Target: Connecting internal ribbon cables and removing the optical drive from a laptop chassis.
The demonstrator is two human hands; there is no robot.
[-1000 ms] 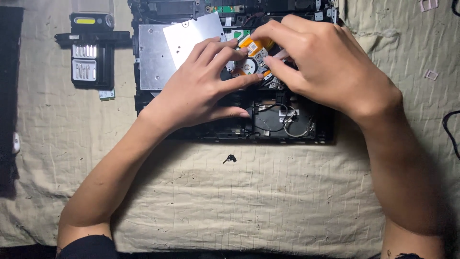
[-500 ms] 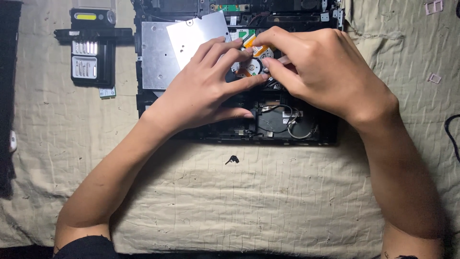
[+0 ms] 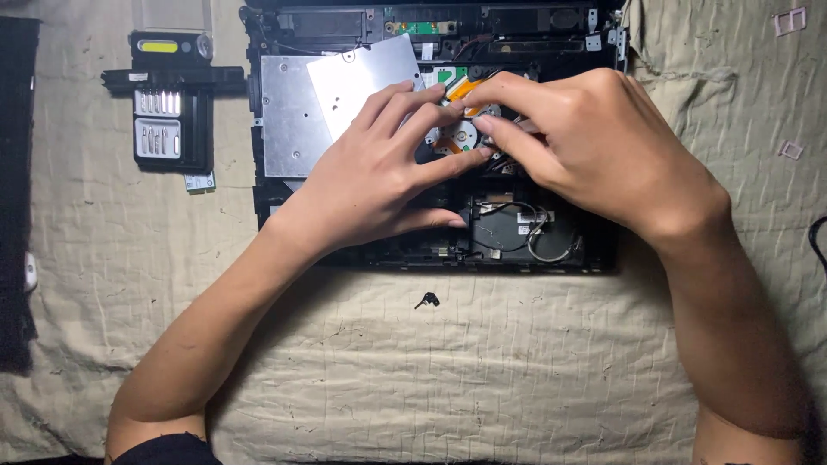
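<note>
An opened black laptop chassis [image 3: 551, 250] lies on a beige cloth, its insides exposed. My left hand [image 3: 375, 176] rests flat over the middle of it, fingers spread and pressing beside a small round fan part [image 3: 459, 136] with an orange flat cable [image 3: 463, 86]. My right hand [image 3: 594, 146] comes in from the right, with its thumb and fingers pinched at the same spot. What the fingertips grip is hidden. A silver metal drive [image 3: 293, 120] with a lifted silver plate [image 3: 357, 77] sits in the chassis at left.
A black screwdriver bit case [image 3: 170, 112] lies left of the laptop. A small black screw [image 3: 426, 300] rests on the cloth [image 3: 431, 379] in front of it. A dark object [image 3: 15, 198] runs along the left edge, and a black cable [image 3: 817, 241] shows at the right edge.
The view has shifted down slightly. Both hands stay over the fan area, and the fingers have shifted only slightly.
</note>
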